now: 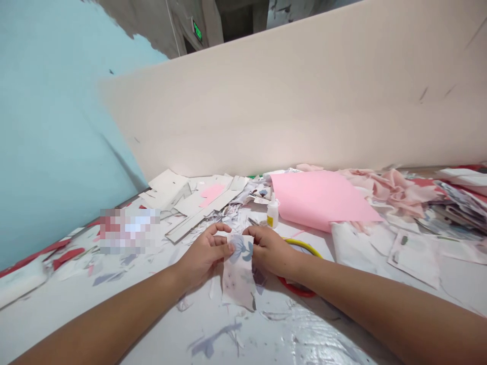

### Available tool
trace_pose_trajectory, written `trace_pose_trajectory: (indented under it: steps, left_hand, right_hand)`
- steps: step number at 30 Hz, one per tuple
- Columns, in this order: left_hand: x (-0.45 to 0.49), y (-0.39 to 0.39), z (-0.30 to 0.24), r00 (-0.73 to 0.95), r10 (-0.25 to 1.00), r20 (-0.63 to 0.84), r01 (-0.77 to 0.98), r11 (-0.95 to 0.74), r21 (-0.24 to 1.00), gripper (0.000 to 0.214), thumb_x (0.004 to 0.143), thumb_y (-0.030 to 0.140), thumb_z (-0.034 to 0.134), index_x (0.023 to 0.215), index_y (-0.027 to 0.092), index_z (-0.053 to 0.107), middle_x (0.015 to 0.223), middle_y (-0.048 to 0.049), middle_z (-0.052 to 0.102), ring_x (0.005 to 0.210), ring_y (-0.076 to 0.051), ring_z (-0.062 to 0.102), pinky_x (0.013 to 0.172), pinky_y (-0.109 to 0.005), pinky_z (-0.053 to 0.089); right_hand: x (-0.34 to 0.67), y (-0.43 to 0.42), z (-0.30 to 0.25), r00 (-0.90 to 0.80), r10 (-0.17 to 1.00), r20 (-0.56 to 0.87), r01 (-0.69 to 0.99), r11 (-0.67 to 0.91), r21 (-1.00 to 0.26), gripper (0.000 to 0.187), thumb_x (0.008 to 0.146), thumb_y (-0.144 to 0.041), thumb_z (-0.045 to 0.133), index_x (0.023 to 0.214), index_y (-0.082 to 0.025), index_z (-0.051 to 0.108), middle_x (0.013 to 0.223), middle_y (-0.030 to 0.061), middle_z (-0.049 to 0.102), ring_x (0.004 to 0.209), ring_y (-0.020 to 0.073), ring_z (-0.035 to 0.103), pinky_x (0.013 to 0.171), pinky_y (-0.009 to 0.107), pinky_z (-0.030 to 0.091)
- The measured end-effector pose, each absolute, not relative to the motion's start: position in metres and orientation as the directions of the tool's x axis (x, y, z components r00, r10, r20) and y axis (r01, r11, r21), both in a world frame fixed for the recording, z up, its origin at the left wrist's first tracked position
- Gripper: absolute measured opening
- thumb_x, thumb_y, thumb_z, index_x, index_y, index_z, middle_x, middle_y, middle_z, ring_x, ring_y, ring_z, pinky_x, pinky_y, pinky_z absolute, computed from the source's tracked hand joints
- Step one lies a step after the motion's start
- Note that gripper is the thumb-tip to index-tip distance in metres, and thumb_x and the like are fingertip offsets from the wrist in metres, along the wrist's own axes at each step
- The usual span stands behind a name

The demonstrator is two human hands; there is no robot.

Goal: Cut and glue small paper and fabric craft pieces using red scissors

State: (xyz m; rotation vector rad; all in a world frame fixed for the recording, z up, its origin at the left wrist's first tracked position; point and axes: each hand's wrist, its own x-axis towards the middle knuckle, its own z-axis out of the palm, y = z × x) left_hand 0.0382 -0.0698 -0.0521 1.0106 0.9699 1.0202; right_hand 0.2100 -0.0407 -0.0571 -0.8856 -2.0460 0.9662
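Two bare forearms lie nearest me: the left forearm enters from eight o'clock, the right forearm from four, both reaching toward the centre over the white tabletop. Between the hands, at six o'clock of my view, is a small printed patch, pale with a blue-grey flower motif. My left hand pinches its upper left edge — thumb flat on the printed face, the other fingers bent above and behind. My right hand has its fingers curled and pinching at the upper right corner, though I cannot see the thumb clearly. The patch hangs below both grips, its lower edge toward me.

From the patch, a small white bottle stands upright at one o'clock, and a pink sheet spreads at two. A yellow-and-red loop — partly hidden by the right forearm — lies near three. Pale boards are heaped toward ten.
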Motion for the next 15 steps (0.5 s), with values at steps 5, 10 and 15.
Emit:
trace_pose_trajectory:
  steps: [5,10,15]
  left_hand:
    - [0.0369,-0.0689,-0.0525,0.236,0.962,-0.139,-0.210,0.190,0.959,0.042,0.063,0.021,0.072,0.094,0.024,0.044,0.065,0.0045,0.060,0.049,-0.009,0.055,0.047,-0.021,0.044]
    - [0.0351,-0.0679,-0.0535,0.235,0.963,-0.133,-0.225,0.187,0.956,0.041,0.064,0.020,0.072,0.094,0.024,0.045,0.065,0.0042,0.060,0.051,-0.009,0.056,0.048,-0.020,0.044]
    - [0.0343,-0.0676,-0.0546,0.249,0.961,-0.119,-0.219,0.176,0.960,0.041,0.064,0.020,0.072,0.095,0.023,0.044,0.063,0.0040,0.059,0.050,-0.009,0.055,0.049,-0.022,0.045]
  right_hand:
    - [0.2103,-0.0410,-0.0603,-0.508,0.811,0.291,0.270,0.470,-0.840,0.010,0.076,-0.019,0.048,0.068,-0.018,0.053,0.062,-0.0010,0.055,0.057,0.0126,0.048,0.051,0.023,0.036]
    - [0.2109,-0.0397,-0.0619,-0.463,0.822,0.332,0.266,0.486,-0.833,0.009,0.075,-0.021,0.050,0.076,-0.017,0.058,0.071,0.0010,0.058,0.064,0.0133,0.050,0.058,0.024,0.039]
    - [0.2107,-0.0407,-0.0637,-0.454,0.817,0.357,0.251,0.501,-0.828,0.007,0.071,-0.020,0.054,0.071,-0.017,0.060,0.065,-0.0010,0.057,0.062,0.0121,0.050,0.058,0.023,0.039]
